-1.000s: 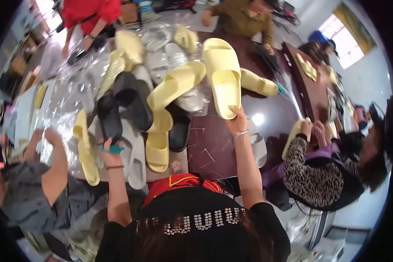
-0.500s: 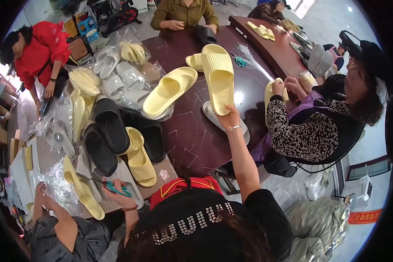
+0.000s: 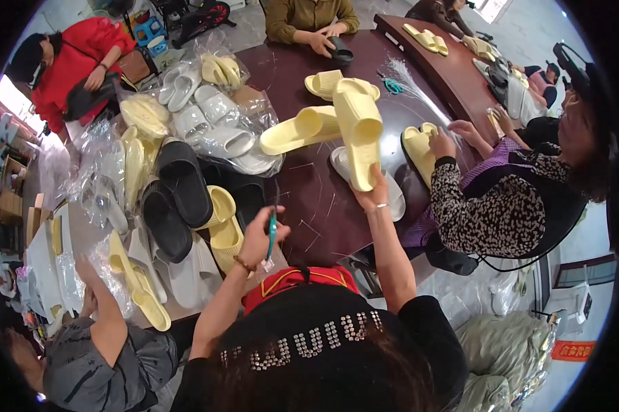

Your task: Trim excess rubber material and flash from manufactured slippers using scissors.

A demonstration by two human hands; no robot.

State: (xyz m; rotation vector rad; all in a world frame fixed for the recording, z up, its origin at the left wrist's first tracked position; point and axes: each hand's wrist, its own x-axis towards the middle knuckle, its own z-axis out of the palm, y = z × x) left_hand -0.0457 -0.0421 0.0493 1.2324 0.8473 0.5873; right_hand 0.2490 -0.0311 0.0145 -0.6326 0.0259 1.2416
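**Over the table [image 3: 309,199], a yellow slipper [image 3: 359,123] in my right hand [image 3: 373,189]**

At the near end of the yellow slipper, my right hand is grasping the heel, with the strap and toe pointing away from me above the table. From its look, I am judging it to be moulded foam: light enough for one hand, flexible rather than stiff, hardly fragile, perhaps a little slippery where the surface is smooth. The heel is giving what seems a sound hold, leaving the rest uncovered; the thick strap would probably serve too, though a hard pinch might dent it.

My right arm is stretching forward, a bangle [image 3: 379,206] circling the wrist. Below this hand, and showing on both sides of it, a grey slipper [image 3: 395,199] is lying on the table; beyond it to the left, another yellow slipper [image 3: 296,130] is lying partly behind mine.

Well to the left, my left hand [image 3: 260,239] is curling around teal-handled snips [image 3: 272,237], forearm slanting inward, the tip pointing away from me. Whether the blades are parting, I cannot tell.
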